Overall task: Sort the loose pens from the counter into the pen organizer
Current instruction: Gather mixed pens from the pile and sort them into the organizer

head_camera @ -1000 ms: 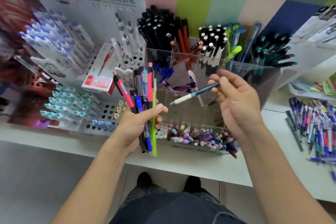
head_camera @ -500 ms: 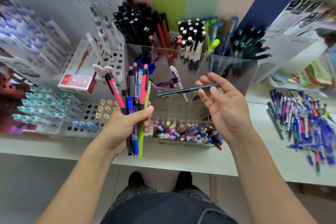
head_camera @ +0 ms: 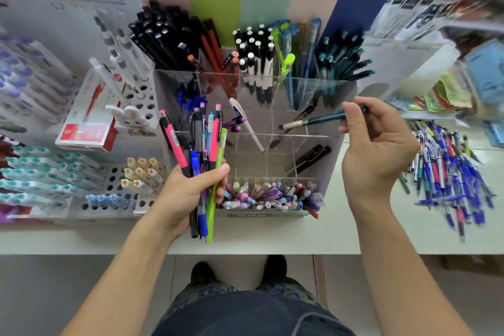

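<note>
Pen (head_camera: 321, 120) now pinched in curling right hand (head_camera: 379, 144), swinging over organizer (head_camera: 313, 106) toward its teal rear slot, nearing drop-in, left hand (head_camera: 188, 191) gripping bundle (head_camera: 203, 161) beside organizer.

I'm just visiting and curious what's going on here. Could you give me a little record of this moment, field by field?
Setting: stationery counter with a clear pen organizer
Left hand: grips a bundle of pens, tips down
Right hand: pinches one teal pen level over the organizer
Organizer: back compartments hold many pens, middle ones few
Waiting: pile of loose pens on the counter, right
</note>
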Tool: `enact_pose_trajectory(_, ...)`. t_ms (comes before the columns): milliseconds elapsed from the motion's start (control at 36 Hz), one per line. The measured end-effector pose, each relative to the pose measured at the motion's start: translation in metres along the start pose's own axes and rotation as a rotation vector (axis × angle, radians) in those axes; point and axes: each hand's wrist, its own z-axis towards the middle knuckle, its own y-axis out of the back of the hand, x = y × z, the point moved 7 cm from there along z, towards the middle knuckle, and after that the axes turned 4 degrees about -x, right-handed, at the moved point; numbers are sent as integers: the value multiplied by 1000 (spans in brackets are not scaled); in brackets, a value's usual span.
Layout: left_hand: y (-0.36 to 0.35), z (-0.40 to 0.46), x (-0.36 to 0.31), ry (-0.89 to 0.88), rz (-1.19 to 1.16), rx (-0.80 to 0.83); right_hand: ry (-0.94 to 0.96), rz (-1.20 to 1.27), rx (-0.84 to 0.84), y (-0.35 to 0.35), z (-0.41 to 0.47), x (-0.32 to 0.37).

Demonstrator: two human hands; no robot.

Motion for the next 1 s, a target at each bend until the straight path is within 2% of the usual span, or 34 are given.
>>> enact_pose_trajectory(111,-4,-4,-6,20,-23,41,14,-21,4,-9,8,4)
enact_pose_trajectory(250,-12,-5,-10,64,-82,90,-47,-165,161,-29,14,-13)
enact_pose_trajectory(361,-9,-3,-12,49,-76,66,15,-166,59,-19,18,-3)
enact_pose_trajectory(444,-5,-2,-12,19,-31,60,162,-232,-57,3,30,10)
enact_pose_trajectory(528,-10,-3,-12,18,4,94,190,-282,-88,17,41,3)
enact_pose_trajectory(611,-23,-4,-11,34,19,134,135,-358,14,14,41,-13)
enact_pose_trajectory(722,-40,-4,-6,66,-4,168,-56,-363,164,1,30,-34)
enact_pose_trajectory(861,-47,-3,-2,81,23,206,-9,-396,191,-4,28,-29)
enact_pose_trajectory(1000,-46,0,0,108,-16,181,160,-573,256,-12,32,-25)
